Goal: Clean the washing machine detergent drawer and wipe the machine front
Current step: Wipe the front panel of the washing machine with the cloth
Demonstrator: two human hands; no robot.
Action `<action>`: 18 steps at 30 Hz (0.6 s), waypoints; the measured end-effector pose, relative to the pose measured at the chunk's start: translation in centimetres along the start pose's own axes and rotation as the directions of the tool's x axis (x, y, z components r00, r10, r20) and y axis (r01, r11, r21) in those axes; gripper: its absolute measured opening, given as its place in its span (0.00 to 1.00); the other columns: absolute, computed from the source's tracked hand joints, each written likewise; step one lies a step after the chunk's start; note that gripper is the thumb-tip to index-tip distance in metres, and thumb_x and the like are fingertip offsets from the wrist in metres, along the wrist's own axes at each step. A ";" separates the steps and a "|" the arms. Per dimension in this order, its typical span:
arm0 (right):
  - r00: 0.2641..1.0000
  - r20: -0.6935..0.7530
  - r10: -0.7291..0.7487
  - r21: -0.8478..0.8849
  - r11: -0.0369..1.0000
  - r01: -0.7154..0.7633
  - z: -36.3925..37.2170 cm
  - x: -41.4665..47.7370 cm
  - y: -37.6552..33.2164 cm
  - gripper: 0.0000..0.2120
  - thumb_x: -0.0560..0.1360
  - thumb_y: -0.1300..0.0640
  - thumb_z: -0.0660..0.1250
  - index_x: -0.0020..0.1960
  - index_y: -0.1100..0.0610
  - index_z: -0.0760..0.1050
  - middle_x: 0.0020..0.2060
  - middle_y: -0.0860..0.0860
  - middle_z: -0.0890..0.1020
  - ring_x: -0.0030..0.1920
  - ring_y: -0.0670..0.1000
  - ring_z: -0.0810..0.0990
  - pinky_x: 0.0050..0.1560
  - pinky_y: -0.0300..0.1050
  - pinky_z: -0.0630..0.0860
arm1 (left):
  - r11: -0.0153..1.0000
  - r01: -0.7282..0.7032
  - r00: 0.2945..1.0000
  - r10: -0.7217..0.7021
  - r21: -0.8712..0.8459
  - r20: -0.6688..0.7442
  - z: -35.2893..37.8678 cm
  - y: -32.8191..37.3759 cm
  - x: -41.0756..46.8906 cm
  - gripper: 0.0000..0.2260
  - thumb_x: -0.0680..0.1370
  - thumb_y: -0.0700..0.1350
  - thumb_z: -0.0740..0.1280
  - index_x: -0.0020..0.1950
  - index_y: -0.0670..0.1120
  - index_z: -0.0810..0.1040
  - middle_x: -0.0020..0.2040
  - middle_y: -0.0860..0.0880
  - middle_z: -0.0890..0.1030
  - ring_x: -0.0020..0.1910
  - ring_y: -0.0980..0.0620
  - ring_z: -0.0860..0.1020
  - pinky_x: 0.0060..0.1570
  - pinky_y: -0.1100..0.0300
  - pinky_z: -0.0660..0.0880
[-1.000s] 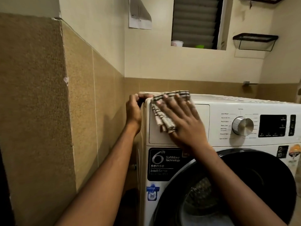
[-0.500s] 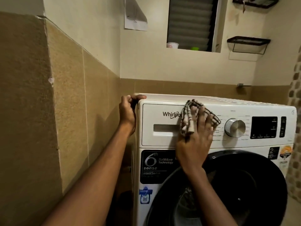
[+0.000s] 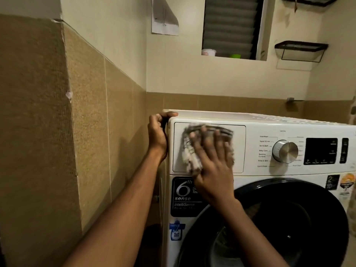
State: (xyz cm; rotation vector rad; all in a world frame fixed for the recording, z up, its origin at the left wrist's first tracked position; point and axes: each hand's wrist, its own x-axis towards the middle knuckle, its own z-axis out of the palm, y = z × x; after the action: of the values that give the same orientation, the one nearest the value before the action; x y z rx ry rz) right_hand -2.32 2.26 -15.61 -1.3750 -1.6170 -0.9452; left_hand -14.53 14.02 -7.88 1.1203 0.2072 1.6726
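Detergent drawer: closed, flush in the top left of the washing machine front, left of the program labels.

Cloth: flat against the drawer face, covering its middle and lower part. It is motion-blurred; the pattern looks like dark stripes or checks on a pale ground, but I cannot be sure.

Right hand: palm on the cloth, fingers straight and spread, pressing it against the panel. They are not curled round anything. The heel of the hand overlaps the top right corner of the black "6th sense" label just below the drawer.

Left hand: at the machine's top left front corner, fingers curled round the edge in a grip, thumb lying on the top panel.

Right of the drawer: a metal dial, then a dark display. Below, the round dark door is shut.

Surroundings: a tan tiled wall stands close on the machine's left and runs to the far corner. On the far wall there is a louvred window with a white cup on its sill. A sheet of paper hangs to the window's left, and a wire shelf is mounted to its right.
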 end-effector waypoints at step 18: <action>0.875 -0.044 0.482 0.131 0.871 -0.473 0.3 -2.4 -0.5 0.34 0.78 0.43 0.51 0.81 0.50 0.48 0.80 0.53 0.45 0.79 0.57 0.39 0.76 0.66 0.44 | 0.998 -0.028 0.999 0.026 0.050 0.045 -0.3 -0.1 -0.1 0.21 0.74 0.52 0.53 0.34 0.49 0.84 0.43 0.49 0.84 0.46 0.49 0.79 0.49 0.54 0.73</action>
State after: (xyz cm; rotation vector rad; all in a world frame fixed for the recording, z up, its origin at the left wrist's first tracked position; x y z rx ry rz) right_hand -2.65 1.53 -17.99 -1.5394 -1.1683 -0.5867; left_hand -14.65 14.10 -8.13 1.2016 0.2080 1.6728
